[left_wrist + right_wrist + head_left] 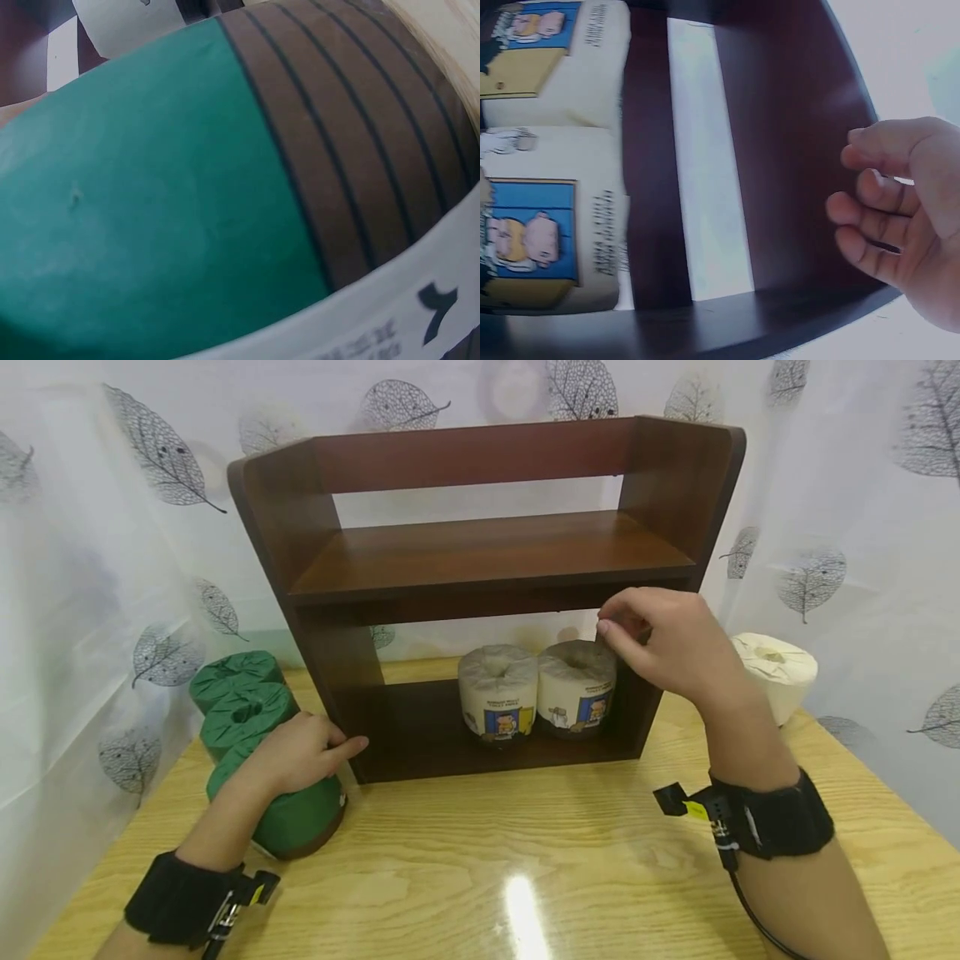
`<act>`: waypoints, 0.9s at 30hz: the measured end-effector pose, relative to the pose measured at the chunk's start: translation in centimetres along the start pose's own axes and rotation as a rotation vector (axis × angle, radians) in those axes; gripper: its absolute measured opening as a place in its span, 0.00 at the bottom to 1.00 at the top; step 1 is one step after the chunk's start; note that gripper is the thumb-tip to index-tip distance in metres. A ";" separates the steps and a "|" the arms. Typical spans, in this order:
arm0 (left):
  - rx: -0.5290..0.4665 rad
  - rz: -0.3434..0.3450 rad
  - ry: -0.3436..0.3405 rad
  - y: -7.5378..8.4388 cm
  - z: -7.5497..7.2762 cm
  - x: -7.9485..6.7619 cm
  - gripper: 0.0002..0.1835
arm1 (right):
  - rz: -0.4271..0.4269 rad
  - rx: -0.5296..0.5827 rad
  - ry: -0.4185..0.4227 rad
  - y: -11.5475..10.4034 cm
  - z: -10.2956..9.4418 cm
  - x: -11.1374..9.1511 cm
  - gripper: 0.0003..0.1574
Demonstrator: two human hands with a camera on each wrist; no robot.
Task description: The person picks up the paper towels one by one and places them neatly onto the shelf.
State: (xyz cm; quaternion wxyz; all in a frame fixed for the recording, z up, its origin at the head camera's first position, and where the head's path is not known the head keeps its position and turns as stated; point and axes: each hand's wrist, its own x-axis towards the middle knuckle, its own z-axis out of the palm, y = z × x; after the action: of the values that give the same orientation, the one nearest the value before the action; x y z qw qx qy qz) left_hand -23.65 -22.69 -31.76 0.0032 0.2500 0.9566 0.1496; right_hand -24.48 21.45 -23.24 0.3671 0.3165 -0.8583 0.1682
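My left hand (300, 756) is over the nearest green-wrapped toilet roll (300, 818), its thumb pointing right toward the shelf's side panel. That roll's green and brown striped wrapper (165, 187) fills most of the left wrist view. My right hand (667, 639), fingers loosely bent and holding nothing, hovers at the right side of a dark wooden shelf (495, 556). Just left of it, a cream-wrapped toilet roll (576, 689) stands upright on the lower level beside a second cream roll (498, 693). The right wrist view shows the right hand's fingers (862, 225) beside the inner side panel.
Behind the nearest green roll, two more green rolls (247, 710) line the shelf's left side. Another cream roll (776, 672) stands on the wooden table (465, 860) beyond the shelf's right side. A leaf-patterned curtain (847, 527) hangs behind and around.
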 end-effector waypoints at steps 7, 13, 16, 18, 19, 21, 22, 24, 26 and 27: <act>0.014 0.011 0.025 -0.2 0.3 0.1 0.30 | -0.030 -0.022 0.247 0.2 -2.4 -0.4 0.05; 0.015 0.022 0.036 -0.2 0.3 0.0 0.29 | -0.001 -0.072 0.402 0.7 -3.8 -0.7 0.14; 0.016 0.026 0.043 -0.3 0.3 0.0 0.29 | 0.072 -0.096 0.483 1.2 -4.2 -0.8 0.18; 0.018 0.028 0.043 -0.3 0.4 0.0 0.29 | 0.127 -0.133 0.541 1.6 -4.5 -0.8 0.19; 0.018 0.031 0.043 -0.3 0.4 0.0 0.29 | 0.154 -0.150 0.567 1.9 -4.6 -0.9 0.19; 0.020 0.036 0.040 -0.3 0.4 0.1 0.29 | 0.213 -0.182 0.618 2.4 -4.9 -0.9 0.19; 0.024 0.037 0.039 -0.3 0.4 0.1 0.29 | 0.241 -0.195 0.643 2.6 -5.0 -1.0 0.18; 0.026 0.037 0.039 -0.3 0.4 0.1 0.29 | 0.293 -0.204 0.683 3.0 -5.2 -1.1 0.17; 0.025 0.034 0.037 -0.3 0.3 0.1 0.30 | 0.342 -0.213 0.711 3.2 -5.3 -1.1 0.17; 0.023 0.032 0.036 -0.3 0.3 0.1 0.30 | 0.364 -0.216 0.721 3.2 -5.4 -1.1 0.17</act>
State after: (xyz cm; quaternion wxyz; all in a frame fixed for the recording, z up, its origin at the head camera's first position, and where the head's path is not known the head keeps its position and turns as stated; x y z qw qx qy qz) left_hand -23.87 -22.76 -32.13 -0.0191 0.2624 0.9541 0.1430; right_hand -23.22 27.15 -20.64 0.6395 0.0399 -0.7294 0.2395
